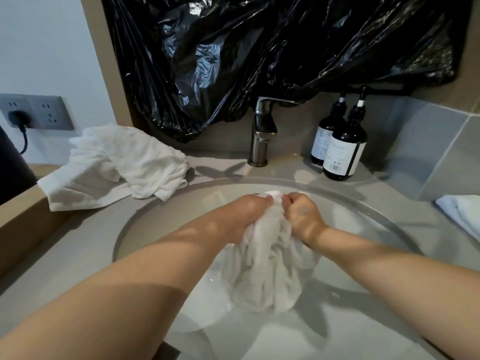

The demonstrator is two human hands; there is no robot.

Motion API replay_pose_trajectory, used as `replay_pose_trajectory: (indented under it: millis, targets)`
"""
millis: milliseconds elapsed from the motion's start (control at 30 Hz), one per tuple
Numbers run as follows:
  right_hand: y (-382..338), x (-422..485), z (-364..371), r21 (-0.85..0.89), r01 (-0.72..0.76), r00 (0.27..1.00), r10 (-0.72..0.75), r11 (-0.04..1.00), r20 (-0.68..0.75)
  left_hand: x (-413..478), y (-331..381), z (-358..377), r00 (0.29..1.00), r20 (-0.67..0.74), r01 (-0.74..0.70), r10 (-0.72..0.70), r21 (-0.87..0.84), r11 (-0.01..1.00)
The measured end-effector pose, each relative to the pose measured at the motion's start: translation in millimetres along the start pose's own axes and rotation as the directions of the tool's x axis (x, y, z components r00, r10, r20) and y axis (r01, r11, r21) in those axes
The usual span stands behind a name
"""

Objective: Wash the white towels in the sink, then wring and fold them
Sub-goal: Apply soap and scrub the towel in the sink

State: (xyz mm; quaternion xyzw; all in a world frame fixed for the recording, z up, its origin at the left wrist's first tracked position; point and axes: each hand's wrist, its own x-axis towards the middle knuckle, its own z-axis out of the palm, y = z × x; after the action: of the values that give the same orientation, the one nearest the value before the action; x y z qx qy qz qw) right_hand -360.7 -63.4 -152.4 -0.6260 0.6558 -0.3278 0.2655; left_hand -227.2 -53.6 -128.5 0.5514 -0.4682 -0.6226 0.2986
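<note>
Towel (265, 258), white, wet & bunched into a crumpled hanging wad, sits in sink (384, 214) over water. L hand (249, 214) & R hand (302, 214) both grip its top, fingers curled round cloth. 2nd white towel (122, 162) lies rumpled on counter left of faucet (261, 133).

Wet white terry cloth towel (267, 258) is seen bunched in glossy sink (161, 216). Tap (261, 131) is brushed metal. Bin bag (259, 48) is shiny crinkled plastic. Worktop (78, 245) is matt, smooth.
</note>
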Motion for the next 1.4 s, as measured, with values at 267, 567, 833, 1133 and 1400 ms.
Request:
replay_pose_trajectory:
  millis: [267,567,833,1133,1400]
  targets:
    - [10,3,-31,-0.705,0.206,0.762,0.342,0.678,0.551,4,-10,-26,0.995,-0.041,0.022,0.09,0.98,0.198]
    - [16,-31,9,-0.718,0.568,0.633,0.345,0.402,0.693,19,-56,-15,0.921,0.211,-0.215,-0.327,0.976,0.024]
    - [26,-5,-3,-0.586,0.338,0.782,0.127,0.737,0.61,20,-65,-26,0.987,0.112,-0.108,-0.117,0.993,0.042]
    - [-16,-2,-23,0.233,-0.14,0.988,0.119,0.962,0.101,-4,-3,-40,0.992,-0.081,0.092,-0.1,-0.101,0.991]
    - [-37,-36,6,0.022,0.203,0.972,-0.198,0.979,-0.129,-8,5,-8,0.995,-0.088,-0.073,0.052,-0.267,0.961]
